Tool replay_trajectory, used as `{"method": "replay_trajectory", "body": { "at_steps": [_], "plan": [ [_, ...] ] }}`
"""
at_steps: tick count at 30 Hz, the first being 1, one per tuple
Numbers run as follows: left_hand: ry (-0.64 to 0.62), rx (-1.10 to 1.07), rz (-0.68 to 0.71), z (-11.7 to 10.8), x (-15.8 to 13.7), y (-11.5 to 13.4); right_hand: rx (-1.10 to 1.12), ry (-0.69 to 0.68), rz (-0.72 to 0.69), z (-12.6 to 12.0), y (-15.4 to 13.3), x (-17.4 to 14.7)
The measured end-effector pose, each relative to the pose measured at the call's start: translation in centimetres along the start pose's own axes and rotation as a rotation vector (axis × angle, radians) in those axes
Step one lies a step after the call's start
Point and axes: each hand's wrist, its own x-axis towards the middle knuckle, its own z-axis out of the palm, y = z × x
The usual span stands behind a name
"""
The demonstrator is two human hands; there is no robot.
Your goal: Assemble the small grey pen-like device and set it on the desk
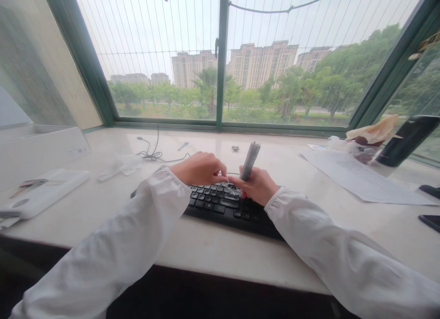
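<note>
A black keyboard (220,209) lies on the white counter beneath both hands. My right hand (257,184) is closed around a grey, bar-shaped tool (250,161), which stands nearly upright with its uneven end up; its lower end is hidden in the fist. Over the upper keys, my left hand (202,168) has its fingers drawn into a pinch. Its fingertips meet the right thumb or come very close to it. Whatever sits between them is too small to make out. Part of the right side of the keyboard is covered by the right hand and sleeve.
Small dark pieces (235,148) lie behind the keyboard. A thin cable (151,155) and crumpled clear plastic (122,165) are at left, near a white box (41,147) and scissors (32,185). Paper sheets (360,177) and a dark bottle (407,140) stand right, below windows.
</note>
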Motion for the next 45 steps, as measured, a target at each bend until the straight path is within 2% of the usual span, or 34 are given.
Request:
{"method": "replay_trajectory", "body": {
  "at_steps": [3,12,24,31,45],
  "plan": [
    [0.002,0.017,-0.008,0.0,0.0,-0.1,0.026,0.039,-0.034,0.3,0.4,0.1],
    [0.011,0.034,-0.012,0.1,0.0,-0.1,-0.03,0.042,-0.039,0.0,-0.7,-0.1],
    [-0.011,0.038,-0.004,-0.1,-0.1,0.0,-0.037,-0.063,0.032,-0.6,-0.1,0.5],
    [-0.01,0.024,0.005,-0.3,-0.1,0.1,-0.117,-0.115,-0.045,-1.2,-1.1,0.1],
    [0.021,-0.009,0.031,-0.3,-0.1,0.4,-0.096,-0.15,-0.118,-1.1,-0.5,0.2]
  ]
}}
